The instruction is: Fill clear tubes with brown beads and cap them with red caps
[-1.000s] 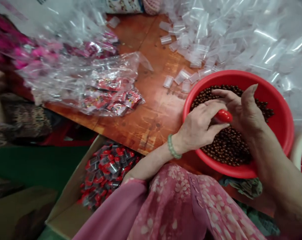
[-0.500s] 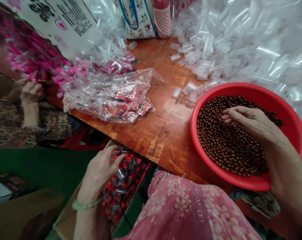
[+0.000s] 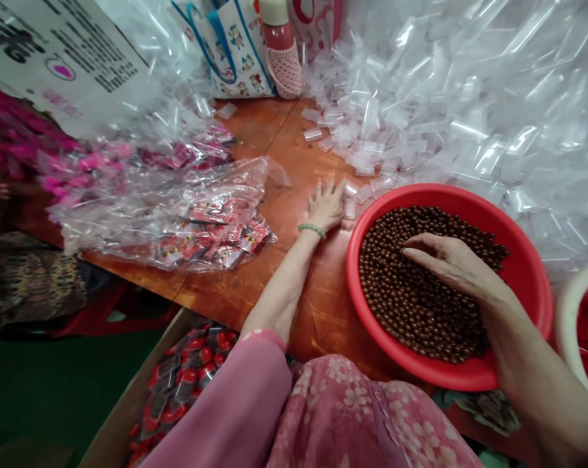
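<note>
My left hand (image 3: 325,207), with a green bangle at its wrist, lies on the wooden table (image 3: 294,156) with its fingers spread, beside a few clear plastic pieces (image 3: 350,208). My right hand (image 3: 437,257) is over the brown beads (image 3: 420,312) in a red basin (image 3: 473,380), its thumb and fingers curled towards each other. Whatever is between those fingertips is too small or hidden to make out. A big heap of clear plastic pieces (image 3: 420,117) rises behind the basin.
Bagged red packets (image 3: 225,227) lie at the table's left. Below the edge stands a box of red-capped items (image 3: 186,370). A patterned bag (image 3: 240,52) and bottle (image 3: 281,58) stand behind. A white tub (image 3: 569,312) is at right, a person's sleeve (image 3: 40,279) far left.
My left hand has moved from above the box of red-capped items up onto the table beside the clear pieces. My right hand stays over the beads. The camera view has shifted.
</note>
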Tool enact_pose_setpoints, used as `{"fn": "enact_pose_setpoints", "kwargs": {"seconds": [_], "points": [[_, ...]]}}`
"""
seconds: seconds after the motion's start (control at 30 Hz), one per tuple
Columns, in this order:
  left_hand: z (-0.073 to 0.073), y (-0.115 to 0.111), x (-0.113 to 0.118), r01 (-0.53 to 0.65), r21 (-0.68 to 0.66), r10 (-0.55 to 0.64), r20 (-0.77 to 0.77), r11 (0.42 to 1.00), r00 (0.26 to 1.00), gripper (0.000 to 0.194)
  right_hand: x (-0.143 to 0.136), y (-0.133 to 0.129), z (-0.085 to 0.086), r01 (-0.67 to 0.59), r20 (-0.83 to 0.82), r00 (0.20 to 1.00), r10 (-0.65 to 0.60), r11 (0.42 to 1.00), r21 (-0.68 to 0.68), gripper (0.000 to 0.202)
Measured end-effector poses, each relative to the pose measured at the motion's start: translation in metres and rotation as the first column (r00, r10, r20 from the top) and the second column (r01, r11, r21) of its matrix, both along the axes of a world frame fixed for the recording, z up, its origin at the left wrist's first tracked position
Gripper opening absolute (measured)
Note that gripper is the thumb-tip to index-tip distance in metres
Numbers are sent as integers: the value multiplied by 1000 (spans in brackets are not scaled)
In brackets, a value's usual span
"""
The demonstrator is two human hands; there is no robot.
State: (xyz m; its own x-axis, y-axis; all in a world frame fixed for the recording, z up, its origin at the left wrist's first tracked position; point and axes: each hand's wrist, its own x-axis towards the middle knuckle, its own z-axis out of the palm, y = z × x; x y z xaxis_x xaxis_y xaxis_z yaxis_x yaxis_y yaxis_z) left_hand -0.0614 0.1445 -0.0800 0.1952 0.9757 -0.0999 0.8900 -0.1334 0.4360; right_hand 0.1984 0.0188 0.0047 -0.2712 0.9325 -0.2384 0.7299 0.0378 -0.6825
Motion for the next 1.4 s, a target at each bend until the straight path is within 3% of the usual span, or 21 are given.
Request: {"fn": "enact_pose_setpoints", "kwargs": {"seconds": [0.1, 0.27, 0.4, 0.47, 0.53, 0.73, 0.9, 1.0, 1.1, 1.23, 1.3, 1.4], "points": [[-10, -18, -5, 40, 60, -37, -55, 997, 998, 56, -1, -1, 2, -39, 62, 997, 37, 999, 38, 45], [-27, -71, -16, 134, 128, -125, -77, 983, 989, 51, -2, -3, 2, -114, 113, 987, 113, 994, -3, 46], [-40, -96, -27, 116, 221, -130, 52, 968, 990, 68, -2, -2, -1, -136, 147, 980, 135, 991, -9, 49], [-42, -101, -34, 83, 257, -118, 125, 963, 985, 85, -2, -2, -2, -140, 160, 977, 139, 990, -7, 50], [-41, -104, -40, 50, 246, -90, 156, 968, 984, 90, -2, -2, -1, -136, 180, 974, 135, 991, -8, 50], [-29, -102, -44, -4, 146, -24, 190, 989, 982, 38, 1, 0, 0, -125, 232, 964, 128, 992, -28, 51], [-32, -98, -54, -67, 134, 25, 293, 989, 956, 47, 5, 0, -4, -133, 230, 964, 131, 991, -5, 49], [-23, -103, -64, -101, 126, 48, 372, 987, 927, 53, 2, -3, -2, -128, 134, 983, 124, 991, 23, 47], [3, -117, -62, -96, 150, 3, 527, 984, 850, 51, -8, -8, 6, -139, -13, 990, 140, 989, 58, 41], [44, -134, -36, 35, 252, -224, 780, 967, 585, 50, -23, -13, 16, -196, -109, 973, 204, 977, 78, 36], [53, -135, -20, 127, 288, -311, 803, 949, 509, 49, -26, -14, 19, -206, -104, 971, 216, 974, 97, 35], [54, -132, -1, 222, 284, -354, 838, 933, 415, 48, -21, -16, 21, -179, -118, 974, 191, 978, 108, 34]]}}
